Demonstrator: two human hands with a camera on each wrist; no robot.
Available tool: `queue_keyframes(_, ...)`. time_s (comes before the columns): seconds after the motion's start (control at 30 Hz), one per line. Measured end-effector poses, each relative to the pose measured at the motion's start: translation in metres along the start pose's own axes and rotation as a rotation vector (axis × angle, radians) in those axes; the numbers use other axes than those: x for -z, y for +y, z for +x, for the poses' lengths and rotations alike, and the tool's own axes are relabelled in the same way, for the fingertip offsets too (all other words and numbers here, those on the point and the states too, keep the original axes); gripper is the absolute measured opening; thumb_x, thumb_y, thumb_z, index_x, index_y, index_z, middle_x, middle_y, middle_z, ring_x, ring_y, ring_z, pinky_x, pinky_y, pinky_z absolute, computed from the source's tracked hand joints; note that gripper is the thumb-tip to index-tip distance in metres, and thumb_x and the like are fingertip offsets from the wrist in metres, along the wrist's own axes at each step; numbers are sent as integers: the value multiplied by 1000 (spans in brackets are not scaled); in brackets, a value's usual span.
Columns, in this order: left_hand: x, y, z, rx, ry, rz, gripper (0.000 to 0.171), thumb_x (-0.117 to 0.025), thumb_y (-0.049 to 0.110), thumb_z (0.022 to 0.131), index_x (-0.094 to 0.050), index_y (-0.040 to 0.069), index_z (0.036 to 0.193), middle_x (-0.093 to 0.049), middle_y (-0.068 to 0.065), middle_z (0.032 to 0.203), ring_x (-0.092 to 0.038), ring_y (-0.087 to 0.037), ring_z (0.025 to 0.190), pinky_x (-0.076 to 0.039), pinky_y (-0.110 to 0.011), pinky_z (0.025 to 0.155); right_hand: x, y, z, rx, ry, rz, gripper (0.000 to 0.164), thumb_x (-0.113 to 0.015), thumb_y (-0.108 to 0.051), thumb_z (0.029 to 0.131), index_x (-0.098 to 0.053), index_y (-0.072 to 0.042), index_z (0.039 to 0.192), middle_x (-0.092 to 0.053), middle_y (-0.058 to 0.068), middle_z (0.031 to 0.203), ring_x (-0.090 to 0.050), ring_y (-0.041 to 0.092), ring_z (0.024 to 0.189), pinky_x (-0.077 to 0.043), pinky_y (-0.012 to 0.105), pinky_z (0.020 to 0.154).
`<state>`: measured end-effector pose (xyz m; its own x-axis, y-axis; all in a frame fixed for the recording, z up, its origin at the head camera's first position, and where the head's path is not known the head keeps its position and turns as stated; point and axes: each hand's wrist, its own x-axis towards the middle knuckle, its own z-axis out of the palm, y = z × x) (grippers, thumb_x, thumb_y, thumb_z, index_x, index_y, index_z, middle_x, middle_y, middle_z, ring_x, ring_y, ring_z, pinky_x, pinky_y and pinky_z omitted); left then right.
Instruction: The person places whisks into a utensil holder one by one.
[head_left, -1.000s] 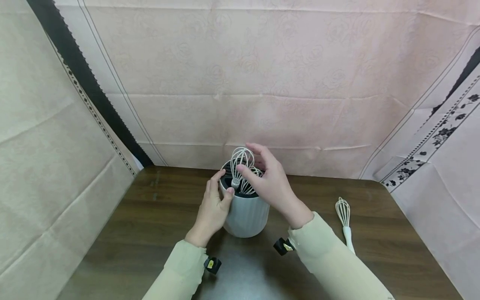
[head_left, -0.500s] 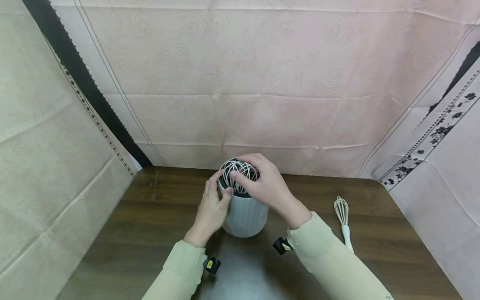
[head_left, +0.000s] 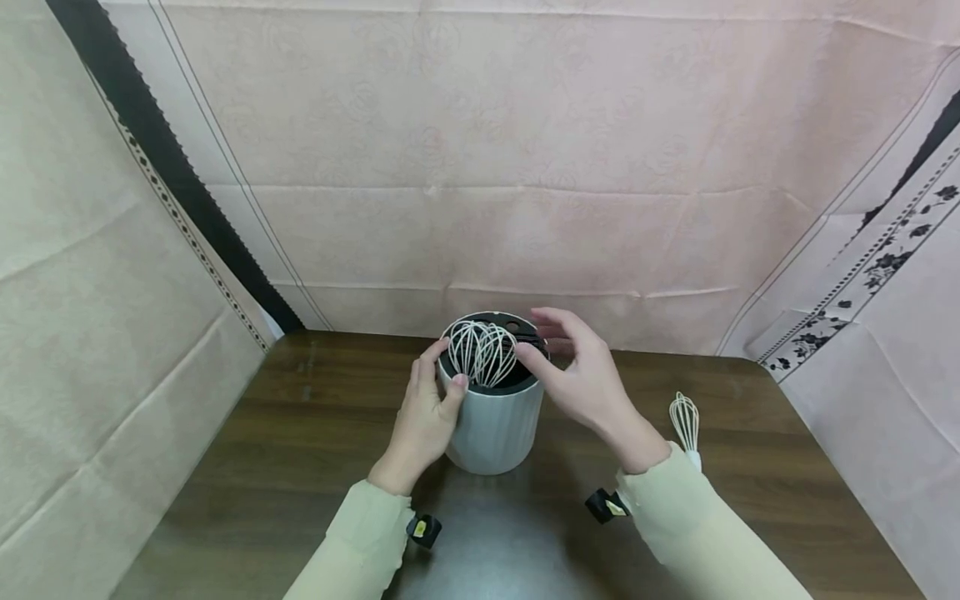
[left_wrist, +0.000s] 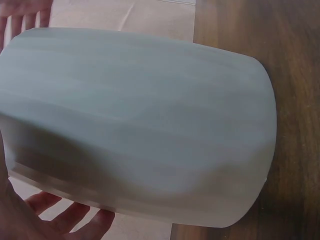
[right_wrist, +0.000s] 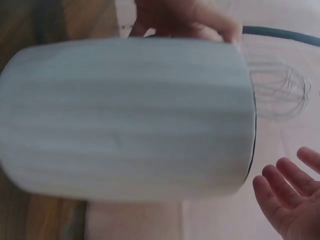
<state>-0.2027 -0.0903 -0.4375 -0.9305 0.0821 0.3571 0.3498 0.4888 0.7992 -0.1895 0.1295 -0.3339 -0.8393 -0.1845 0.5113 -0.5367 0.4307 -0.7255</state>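
Observation:
A pale grey-white ribbed utensil holder (head_left: 491,433) with a black slotted insert (head_left: 525,379) stands upright on the table. Overlapping wire whisk heads (head_left: 480,350) stick up out of its left side; their handles are hidden inside. My left hand (head_left: 425,408) grips the holder's left side near the rim, thumb in front and fingers behind. The left wrist view shows those fingers (left_wrist: 75,220) along the ribbed wall. My right hand (head_left: 581,375) is at the rim's right side, fingers spread and holding nothing; in the right wrist view its fingertips (right_wrist: 265,187) are just off the rim.
Another white whisk (head_left: 686,425) lies on the brown wooden table (head_left: 300,467) at the right, its handle partly covered by my right sleeve (head_left: 675,500). Pale patterned cloth (head_left: 525,167) hangs behind the table and on both sides.
A whisk that stood higher, with its ferrule showing, has sunk into the holder beside the other wire head. My right hand has then left the whisks and moved right. My left hand keeps its grip.

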Motion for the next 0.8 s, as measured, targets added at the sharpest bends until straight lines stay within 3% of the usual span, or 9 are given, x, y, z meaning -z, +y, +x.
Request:
queue_keyframes(0.13, 1, 0, 1, -5, 7, 3, 58, -42, 52, 99, -19, 36, 150, -30, -7, 146, -40, -29, 129, -37, -60, 98, 15, -12, -11, -8, 13, -4, 46, -71, -13, 88, -54, 0, 129, -61, 15, 121, -60, 31, 107, -48, 48, 89)
queue_keyframes(0.27, 0, 0, 1, -7, 7, 6, 58, -42, 52, 99, -19, 36, 150, -31, -6, 146, -41, -29, 129, -38, -60, 98, 28, -1, -22, -55, 30, -24, 46, -70, -13, 89, -53, -3, 131, -61, 13, 122, -61, 27, 104, -49, 42, 88)
queue_keyframes(0.57, -1, 0, 1, -5, 4, 12, 58, -41, 53, 99, -19, 37, 150, -31, -6, 146, -41, -29, 128, -39, -60, 97, 54, 67, -51, -184, 64, -16, 48, -69, -23, 91, -51, -16, 135, -60, 2, 123, -59, 19, 108, -46, 21, 87)
queue_keyframes(0.8, 1, 1, 0, 3, 0, 2, 58, -40, 53, 99, -19, 36, 150, -30, -6, 146, -39, -29, 130, -37, -60, 99, 75, 103, -75, -300, 33, -152, 55, -65, -34, 93, -45, -16, 140, -59, 2, 125, -55, 20, 114, -44, 23, 89)
